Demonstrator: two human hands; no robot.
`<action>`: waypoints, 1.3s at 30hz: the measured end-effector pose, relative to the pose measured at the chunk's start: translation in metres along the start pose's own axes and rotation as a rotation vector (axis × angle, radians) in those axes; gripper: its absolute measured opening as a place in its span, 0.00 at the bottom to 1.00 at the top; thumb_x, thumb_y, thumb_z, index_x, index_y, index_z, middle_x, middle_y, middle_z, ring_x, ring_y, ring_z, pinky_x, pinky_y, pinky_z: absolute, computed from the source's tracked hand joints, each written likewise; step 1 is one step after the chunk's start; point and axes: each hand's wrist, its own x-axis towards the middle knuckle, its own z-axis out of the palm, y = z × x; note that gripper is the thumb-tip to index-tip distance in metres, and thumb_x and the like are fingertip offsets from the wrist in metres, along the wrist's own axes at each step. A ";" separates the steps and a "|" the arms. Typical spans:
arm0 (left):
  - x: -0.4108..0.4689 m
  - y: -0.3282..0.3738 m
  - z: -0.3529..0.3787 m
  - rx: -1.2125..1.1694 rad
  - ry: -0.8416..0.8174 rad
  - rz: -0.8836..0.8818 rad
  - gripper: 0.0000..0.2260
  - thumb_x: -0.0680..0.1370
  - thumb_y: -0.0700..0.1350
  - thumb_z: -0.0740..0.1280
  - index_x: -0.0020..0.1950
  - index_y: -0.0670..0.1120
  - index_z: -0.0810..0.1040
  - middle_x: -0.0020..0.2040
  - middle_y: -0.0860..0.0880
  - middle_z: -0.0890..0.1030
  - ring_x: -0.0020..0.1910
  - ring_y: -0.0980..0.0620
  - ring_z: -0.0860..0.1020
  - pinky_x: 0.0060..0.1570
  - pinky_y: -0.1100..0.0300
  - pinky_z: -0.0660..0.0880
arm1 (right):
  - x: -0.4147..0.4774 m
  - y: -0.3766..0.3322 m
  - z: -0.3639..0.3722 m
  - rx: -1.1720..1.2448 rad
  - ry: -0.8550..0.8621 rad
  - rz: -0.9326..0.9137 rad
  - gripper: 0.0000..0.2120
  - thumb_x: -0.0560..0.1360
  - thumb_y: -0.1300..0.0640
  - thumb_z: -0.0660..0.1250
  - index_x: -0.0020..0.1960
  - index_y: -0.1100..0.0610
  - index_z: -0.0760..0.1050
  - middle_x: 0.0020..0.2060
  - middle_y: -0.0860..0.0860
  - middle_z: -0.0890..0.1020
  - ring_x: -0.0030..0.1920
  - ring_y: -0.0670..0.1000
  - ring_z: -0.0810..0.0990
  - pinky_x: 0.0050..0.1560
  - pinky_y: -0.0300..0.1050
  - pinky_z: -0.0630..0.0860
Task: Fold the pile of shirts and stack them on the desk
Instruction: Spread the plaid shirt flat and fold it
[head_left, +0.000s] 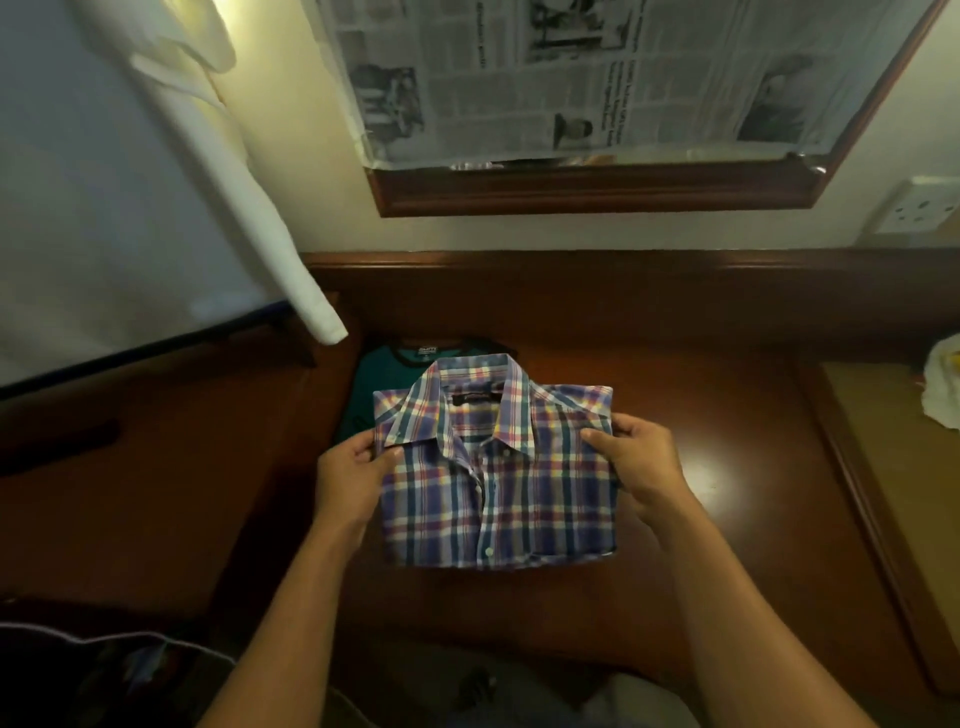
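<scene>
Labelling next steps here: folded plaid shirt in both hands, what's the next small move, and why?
Probably carry the plaid shirt back and left onto the teal shirt. Left hand and right hand grip its sides, it looks fully folded, and it only partly overlaps the teal one on the desk.

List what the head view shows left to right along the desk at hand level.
Left hand → folded plaid shirt, gripped at its sides by both hands → right hand → white crumpled thing at the frame's right edge.
</scene>
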 end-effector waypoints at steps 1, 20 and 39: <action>0.006 -0.001 -0.010 0.001 0.005 -0.001 0.16 0.79 0.36 0.70 0.66 0.43 0.78 0.50 0.51 0.84 0.49 0.50 0.84 0.53 0.46 0.82 | 0.000 0.001 0.011 0.003 0.001 0.003 0.10 0.78 0.59 0.70 0.60 0.57 0.80 0.47 0.52 0.87 0.43 0.51 0.87 0.40 0.48 0.83; 0.172 0.023 -0.025 0.147 0.051 0.006 0.18 0.80 0.38 0.69 0.71 0.47 0.76 0.58 0.49 0.83 0.55 0.48 0.82 0.54 0.46 0.81 | 0.122 -0.005 0.096 0.017 0.008 0.092 0.11 0.79 0.57 0.69 0.62 0.54 0.77 0.52 0.52 0.85 0.50 0.52 0.86 0.48 0.53 0.85; 0.290 -0.021 0.002 0.398 0.041 0.150 0.15 0.83 0.40 0.62 0.68 0.50 0.78 0.62 0.48 0.81 0.60 0.47 0.80 0.63 0.45 0.77 | 0.239 0.002 0.153 0.137 0.086 0.271 0.21 0.76 0.63 0.74 0.68 0.59 0.76 0.53 0.56 0.85 0.48 0.55 0.87 0.50 0.55 0.85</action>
